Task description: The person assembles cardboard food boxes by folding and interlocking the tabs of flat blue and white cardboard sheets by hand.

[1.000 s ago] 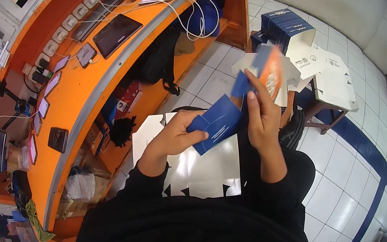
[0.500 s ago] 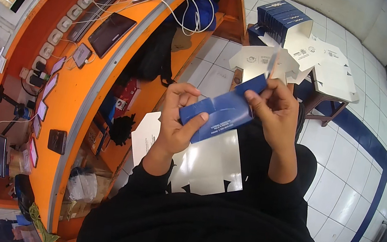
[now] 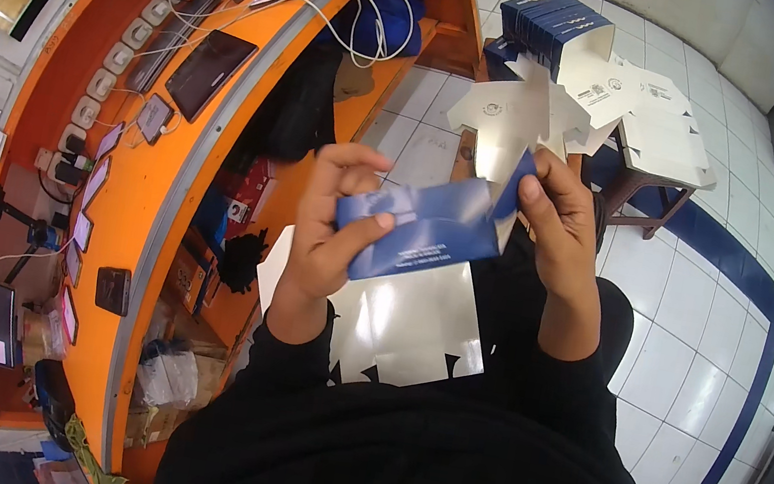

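A blue cardboard box (image 3: 424, 233), partly folded and printed with small white lettering, is held up in front of my chest. My left hand (image 3: 323, 232) grips its left end, thumb pressed on the blue face and fingers behind, blurred by motion. At the other end, my right hand (image 3: 561, 219) pinches a raised end flap (image 3: 508, 192) between thumb and fingers. That flap stands up at an angle to the long panel. Below the box, a flat pale cardboard blank (image 3: 408, 332) with notched edges lies across my lap.
Several finished blue boxes (image 3: 555, 27) stand in a row at the back. Unfolded white blanks (image 3: 661, 139) lie on a brown stool (image 3: 641, 206) and beside it. On the left runs an orange counter (image 3: 191, 135) with phones, a black tablet (image 3: 209, 75) and white cables (image 3: 361, 20).
The box has shifted slightly left and flattened toward me. Its right end flap has swung upright under my right hand. My left fingers have lifted a little.
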A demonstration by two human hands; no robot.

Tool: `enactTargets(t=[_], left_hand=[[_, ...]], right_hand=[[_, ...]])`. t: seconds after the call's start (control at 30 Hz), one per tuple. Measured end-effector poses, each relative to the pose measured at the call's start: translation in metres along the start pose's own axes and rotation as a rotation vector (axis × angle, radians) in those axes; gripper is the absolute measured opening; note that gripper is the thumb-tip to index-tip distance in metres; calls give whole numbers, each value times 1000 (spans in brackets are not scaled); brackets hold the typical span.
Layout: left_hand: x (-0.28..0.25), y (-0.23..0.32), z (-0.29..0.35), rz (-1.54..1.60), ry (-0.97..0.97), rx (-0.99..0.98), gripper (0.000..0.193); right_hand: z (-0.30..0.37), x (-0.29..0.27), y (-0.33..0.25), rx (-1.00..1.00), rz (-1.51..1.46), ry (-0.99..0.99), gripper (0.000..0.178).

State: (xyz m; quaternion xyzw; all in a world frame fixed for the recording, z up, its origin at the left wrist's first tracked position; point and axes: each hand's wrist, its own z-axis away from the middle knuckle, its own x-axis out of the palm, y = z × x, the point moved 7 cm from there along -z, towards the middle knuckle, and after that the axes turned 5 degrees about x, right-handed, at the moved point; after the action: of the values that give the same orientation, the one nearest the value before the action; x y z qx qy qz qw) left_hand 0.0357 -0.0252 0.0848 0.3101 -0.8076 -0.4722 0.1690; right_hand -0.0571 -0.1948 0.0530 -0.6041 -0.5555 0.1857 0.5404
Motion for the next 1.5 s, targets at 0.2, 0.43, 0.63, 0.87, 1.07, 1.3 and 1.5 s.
enactTargets(t=[0.2,0.43,0.63,0.87,1.07,1.3,1.5], left_hand=[[11,-9,5,-118,-132,1,44],[15,3,4,-8,-103,128,42],[14,8,6,-11,-174,197,41],[-22,23,1,-425,84,362,81],[-64,10,9,-184,136,161,111],[-34,1,30,-749,-323,-25,67],[-24,0,50,-300,-189,-77,45]], right_hand=[[2,8,-10,-121,632,-116,28],[9,8,-33,-271,738,170,28],[12,28,-23,-211,685,-41,33],[9,3,-22,-343,577,187,7],[3,-58,12,19,-381,420,28],[-16,-68,71,271,-202,200,30],[-21,-82,102,331,-106,255,25]])
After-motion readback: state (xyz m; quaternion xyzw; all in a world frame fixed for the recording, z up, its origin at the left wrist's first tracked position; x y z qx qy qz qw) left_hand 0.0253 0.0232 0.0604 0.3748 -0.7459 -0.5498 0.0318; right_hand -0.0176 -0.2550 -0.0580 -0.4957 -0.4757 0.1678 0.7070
